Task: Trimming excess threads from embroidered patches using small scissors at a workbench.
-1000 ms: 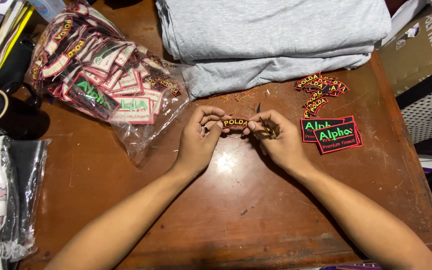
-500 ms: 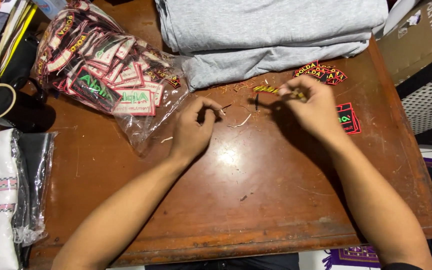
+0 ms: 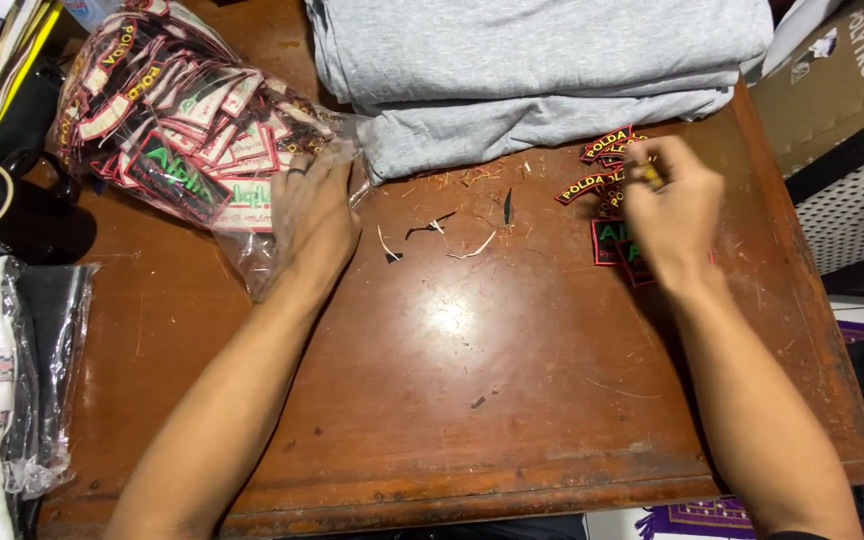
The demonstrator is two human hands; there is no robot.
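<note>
Fingers [image 3: 652, 172] of the right hand [image 3: 674, 215] are bunched together at the tips, pinching a small yellowish thing [image 3: 655, 178] too small to make out. That hand hovers over a little heap of patches [image 3: 597, 185] near the right edge of the table [image 3: 472, 400]: curved black ones with red borders and yellow letters on top, and rectangular black ones with green letters partly hidden under the palm.

Across the table, the left hand [image 3: 314, 215] lies flat with its fingers [image 3: 297, 180] spread wide, pressing on the open mouth of a clear bag [image 3: 177, 130]. A dark ring sits on one finger. The bag is stuffed with many more patches of the same two kinds, and it lies at the table's far left corner.

Between the two hands, the bare wood carries loose scraps [image 3: 442, 232]: short black and white snippets and fine reddish threads.

At the far edge, just beyond the scraps, lies folded grey cloth [image 3: 542, 70] in a stack, its near corner touching the bag's mouth. A black mug [image 3: 7, 205] stands at the left edge beside the bag. Nearer on the left, another clear sleeve [image 3: 12, 390] holds folded white and black fabric. A cardboard box [image 3: 852, 70] shows past the table's right corner.
</note>
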